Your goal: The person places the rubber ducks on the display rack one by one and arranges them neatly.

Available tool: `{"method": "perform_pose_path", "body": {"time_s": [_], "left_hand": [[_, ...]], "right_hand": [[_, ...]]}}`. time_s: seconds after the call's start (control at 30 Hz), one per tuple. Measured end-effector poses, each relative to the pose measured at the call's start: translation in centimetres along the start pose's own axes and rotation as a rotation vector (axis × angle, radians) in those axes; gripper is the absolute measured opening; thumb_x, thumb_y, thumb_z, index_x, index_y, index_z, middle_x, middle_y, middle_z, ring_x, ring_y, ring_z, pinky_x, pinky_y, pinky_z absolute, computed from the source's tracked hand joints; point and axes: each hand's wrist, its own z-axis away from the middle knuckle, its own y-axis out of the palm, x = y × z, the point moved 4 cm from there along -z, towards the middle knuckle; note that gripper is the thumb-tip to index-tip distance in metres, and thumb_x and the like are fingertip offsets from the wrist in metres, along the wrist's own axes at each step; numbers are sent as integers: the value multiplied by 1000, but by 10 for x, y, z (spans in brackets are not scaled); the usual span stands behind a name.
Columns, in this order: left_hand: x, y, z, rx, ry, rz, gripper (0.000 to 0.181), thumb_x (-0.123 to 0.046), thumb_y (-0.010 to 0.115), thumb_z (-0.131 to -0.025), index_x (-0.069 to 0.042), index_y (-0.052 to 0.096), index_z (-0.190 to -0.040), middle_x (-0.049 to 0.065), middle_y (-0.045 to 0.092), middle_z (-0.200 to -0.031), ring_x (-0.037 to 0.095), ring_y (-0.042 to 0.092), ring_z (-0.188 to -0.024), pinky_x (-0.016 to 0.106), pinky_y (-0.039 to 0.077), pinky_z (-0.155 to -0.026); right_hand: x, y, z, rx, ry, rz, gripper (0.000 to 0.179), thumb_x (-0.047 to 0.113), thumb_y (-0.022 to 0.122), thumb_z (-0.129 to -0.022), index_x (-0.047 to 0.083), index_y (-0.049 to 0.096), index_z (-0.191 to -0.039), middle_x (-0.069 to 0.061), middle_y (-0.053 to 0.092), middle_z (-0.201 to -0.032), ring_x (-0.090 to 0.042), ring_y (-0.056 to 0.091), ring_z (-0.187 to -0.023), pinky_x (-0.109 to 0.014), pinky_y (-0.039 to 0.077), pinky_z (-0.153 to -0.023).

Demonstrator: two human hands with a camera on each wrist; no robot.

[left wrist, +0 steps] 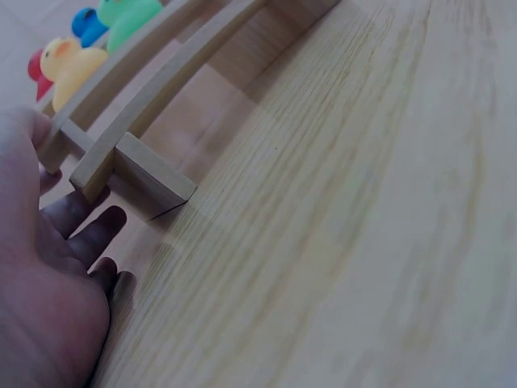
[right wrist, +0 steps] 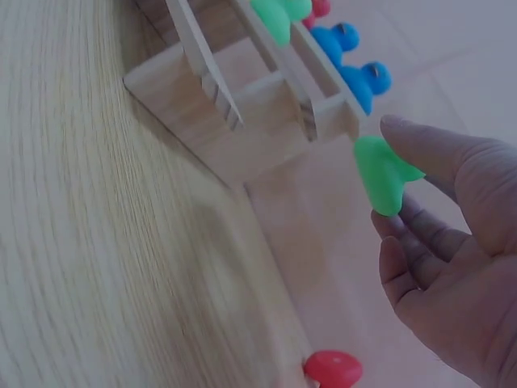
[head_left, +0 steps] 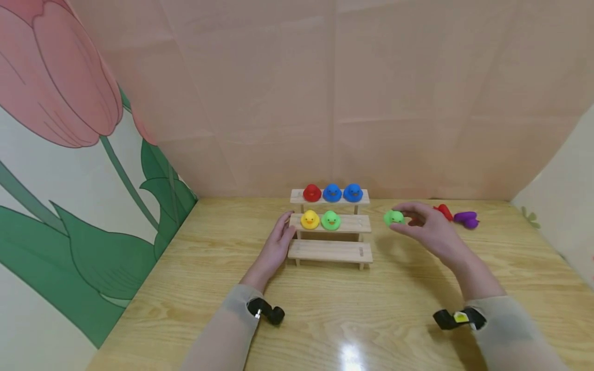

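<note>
A three-tier wooden stand holds small rubber ducks. A red duck and two blue ducks, one at the right, sit on its top tier. On the middle tier are a yellow duck and a green duck. My left hand grips the stand's left end, thumb at the middle tier's edge; in the left wrist view its fingers curl beside the lower tier. To the right of the stand, my right hand pinches another green duck between thumb and fingers, above the table.
Behind my right hand, a red duck and purple ducks lie on the wooden table. A pinkish cloth backdrop hangs behind the table, and a tulip-patterned panel stands at the left.
</note>
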Motion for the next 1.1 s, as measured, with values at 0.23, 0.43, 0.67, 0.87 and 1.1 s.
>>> {"method": "perform_pose_path", "body": {"time_s": [0.23, 0.43, 0.67, 0.87, 1.1], "left_hand": [[-2, -2, 0, -8, 8, -6, 57, -41, 46, -120, -27, 33, -174, 15, 42, -173, 32, 40, -159, 51, 32, -131], [-1, -3, -1, -12, 0, -9, 55, -39, 45, -121, -28, 33, -174, 15, 43, -173, 32, 41, -158, 51, 33, -130], [2, -1, 1, 6, -6, -14, 54, -40, 45, -121, -31, 34, -173, 12, 45, -172, 30, 43, -158, 51, 33, -130], [2, -1, 0, 4, -16, -21, 54, -43, 44, -120, -35, 34, -172, 9, 46, -172, 27, 44, -157, 49, 34, -130], [2, -1, 1, 11, -4, -4, 56, -42, 45, -120, -31, 32, -174, 13, 43, -173, 31, 43, -158, 52, 34, -130]], "right_hand": [[11, 9, -2, 17, -38, -16, 63, 50, 80, -102, 14, 60, -150, -12, 62, -146, -35, 59, -123, -24, 57, -88], [13, 14, -6, 24, -39, -23, 62, 49, 80, -102, 14, 61, -150, -12, 63, -146, -36, 59, -126, -25, 57, -89], [19, 20, -7, 25, -37, -37, 65, 51, 81, -101, 14, 61, -151, -12, 63, -147, -36, 58, -128, -26, 56, -90], [32, 30, -13, 21, -91, -77, 62, 47, 83, -100, 14, 64, -148, -11, 67, -142, -35, 61, -123, -21, 57, -89], [41, 45, -19, 51, -122, -119, 54, 44, 84, -100, 17, 67, -144, -7, 67, -142, -33, 62, -123, -23, 58, -93]]}}
